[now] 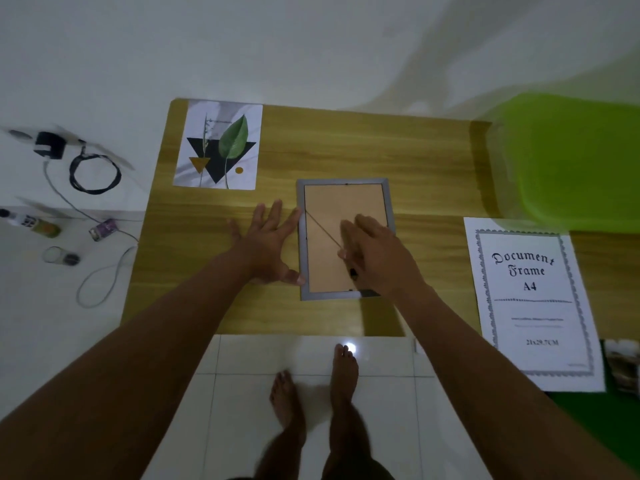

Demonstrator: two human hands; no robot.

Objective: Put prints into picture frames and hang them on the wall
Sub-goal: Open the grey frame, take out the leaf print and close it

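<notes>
The picture frame (343, 181) lies face down near the middle of the worktop (346, 143), its brown backing board (332, 202) up and its long axis running 12 to 6 o'clock, the top leaning a touch toward 11. A thin hanging cord (322, 230) crosses the board from the 9 o'clock rim down toward 5.

The right grip (377, 258) rests on the board at the frame's 4 o'clock side, and the cord ends at its thumb. The grip is blurred, so I cannot tell whether it pinches the cord or a small dark piece beneath it. The left grip (266, 244) is wide, fingers spread flat on the worktop just beside the 9 o'clock rim, thumb tip touching the 7 o'clock corner as a brace.

The leaf print (218, 147) lies at 10 o'clock from the frame, apart from it and nearer the left grip. I judge the back has to open first, and the right grip is placed for that.

A "Document Frame A4" insert sheet (530, 306) lies at 4 o'clock, a green plastic thing (571, 157) at 2
</notes>
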